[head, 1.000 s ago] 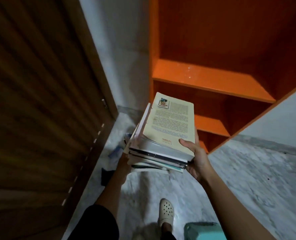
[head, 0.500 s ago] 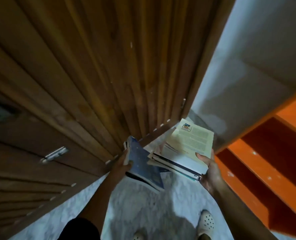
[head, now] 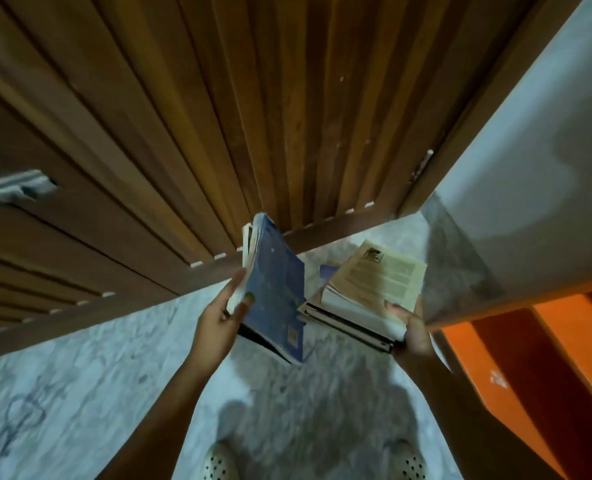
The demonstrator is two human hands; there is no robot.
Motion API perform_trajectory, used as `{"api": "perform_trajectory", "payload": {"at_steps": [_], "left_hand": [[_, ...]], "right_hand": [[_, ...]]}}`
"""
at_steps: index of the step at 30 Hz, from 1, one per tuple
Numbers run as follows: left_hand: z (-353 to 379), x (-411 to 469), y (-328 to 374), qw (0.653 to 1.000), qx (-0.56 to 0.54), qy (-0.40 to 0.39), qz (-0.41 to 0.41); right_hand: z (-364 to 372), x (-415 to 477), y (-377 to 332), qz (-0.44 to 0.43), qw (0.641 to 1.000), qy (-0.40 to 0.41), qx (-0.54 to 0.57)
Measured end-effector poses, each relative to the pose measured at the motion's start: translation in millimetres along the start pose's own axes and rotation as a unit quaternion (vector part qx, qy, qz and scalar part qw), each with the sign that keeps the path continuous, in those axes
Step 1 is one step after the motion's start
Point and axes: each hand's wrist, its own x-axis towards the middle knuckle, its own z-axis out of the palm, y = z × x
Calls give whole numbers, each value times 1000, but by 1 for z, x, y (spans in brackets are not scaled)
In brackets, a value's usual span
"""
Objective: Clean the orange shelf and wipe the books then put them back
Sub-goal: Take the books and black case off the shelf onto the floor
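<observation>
Slippage looms: your left hand [head: 218,317] pinches a tilted blue paperback [head: 277,299], your right hand [head: 414,330] grips a slanting cream-topped book stack [head: 367,289].

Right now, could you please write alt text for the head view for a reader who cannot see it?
The left hand grips a tilted blue book while the right hand holds a stack of books, above a marble floor. A wooden door stands ahead, the orange shelf at right.

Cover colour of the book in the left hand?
Blue with pale speckles, on the book; head view, the only one.
</observation>
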Motion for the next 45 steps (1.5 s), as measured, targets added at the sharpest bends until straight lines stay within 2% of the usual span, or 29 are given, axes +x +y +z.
{"api": "perform_trajectory", "payload": {"at_steps": [6, 9, 16, 20, 25, 37, 45], "left_hand": [[29, 38, -69, 995, 5, 31, 95], [40, 55, -96, 990, -26, 67, 121], [74, 90, -150, 979, -29, 76, 189], [100, 94, -165, 971, -84, 94, 205], [132, 96, -176, 960, -141, 87, 227], [179, 102, -188, 962, -156, 60, 216], [195, 101, -191, 964, -169, 29, 205]], "right_hand": [[-37, 88, 86, -8, 999, -21, -27], [-50, 130, 127, -14, 999, -33, -15], [-75, 200, 210, -59, 996, -59, -7], [-94, 223, 240, -82, 995, -63, 1], [-109, 250, 252, -108, 991, -66, -42], [-109, 272, 264, -169, 974, -25, -145], [-116, 270, 264, -110, 983, 16, -144]]}}
